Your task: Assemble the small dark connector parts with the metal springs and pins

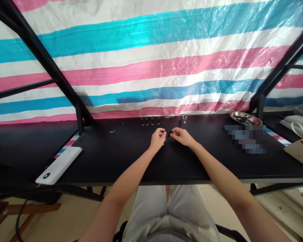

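Observation:
My right hand (180,136) is closed in a pinch on a small black piece (170,133), just above the black table. Close beside it, my left hand (158,139) has its fingers curled together; whatever they hold, if anything, is too small to make out. Beyond the hands stands a row of several small dark cylinders with pale ends (152,121). Right of that row lie several tiny silvery pieces (169,117). Farther right are thin wire-like loops (182,117), with a small dark piece (180,121) and a clear piece (185,120) by them.
Thin pale strands (112,131) lie left on the tabletop (111,161). A white power-bank-like box (60,166) rests at the left edge. At right are a round metal dish (246,117), a blurred-out item (244,139) and a beige bag (300,151). Striped sheeting (151,67) hangs behind.

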`<state>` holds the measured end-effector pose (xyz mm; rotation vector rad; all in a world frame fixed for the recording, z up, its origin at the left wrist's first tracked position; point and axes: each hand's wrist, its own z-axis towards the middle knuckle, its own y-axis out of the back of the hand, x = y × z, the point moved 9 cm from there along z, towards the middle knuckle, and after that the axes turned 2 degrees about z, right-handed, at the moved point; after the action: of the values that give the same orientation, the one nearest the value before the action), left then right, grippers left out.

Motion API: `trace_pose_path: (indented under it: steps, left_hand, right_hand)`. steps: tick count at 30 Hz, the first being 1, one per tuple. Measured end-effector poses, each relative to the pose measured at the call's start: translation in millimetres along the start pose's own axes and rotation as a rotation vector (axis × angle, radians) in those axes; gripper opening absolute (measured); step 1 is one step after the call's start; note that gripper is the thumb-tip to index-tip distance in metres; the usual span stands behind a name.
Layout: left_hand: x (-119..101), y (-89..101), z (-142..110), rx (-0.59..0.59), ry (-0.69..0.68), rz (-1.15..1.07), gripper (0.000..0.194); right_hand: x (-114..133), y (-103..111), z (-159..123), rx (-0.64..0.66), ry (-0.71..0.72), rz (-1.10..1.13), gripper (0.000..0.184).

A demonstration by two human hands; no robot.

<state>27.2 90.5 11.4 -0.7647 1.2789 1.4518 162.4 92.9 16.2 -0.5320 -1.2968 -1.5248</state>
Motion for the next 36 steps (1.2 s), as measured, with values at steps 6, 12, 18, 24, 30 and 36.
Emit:
trace_pose_path:
  steps: [6,12,18,24,30,36]
  left_hand:
    - [1.5,1.1,0.3,0.001,-0.003,-0.002,0.017]
    - [0.2,-1.5,-1.3,0.022,0.008,0.002,0.019]
    - [3.1,-2.4,-0.7,0.025,0.033,-0.002,0.017]
    - [4.5,-3.2,-0.5,0.023,0.032,0.000,0.017]
    - [2.7,-4.0,-1.6,0.034,0.033,0.013,0.017]
    - [-0.7,-5.3,-2.7,0.046,0.035,0.012,0.017]
  right_hand:
    - [-8.1,44.1,33.4,-0.078,-0.061,-0.139,0.021]
    - [-31.7,66.6,30.8,-0.158,-0.154,-0.368,0.017]
    - [-56.8,80.7,14.4,-0.295,-0.208,-0.436,0.016]
    - [-65.1,83.5,14.9,-0.397,-0.232,-0.506,0.016]
    - [-66.1,76.1,22.4,-0.363,-0.294,-0.603,0.015]
    - [-68.3,74.1,25.6,-0.321,-0.339,-0.628,0.015]
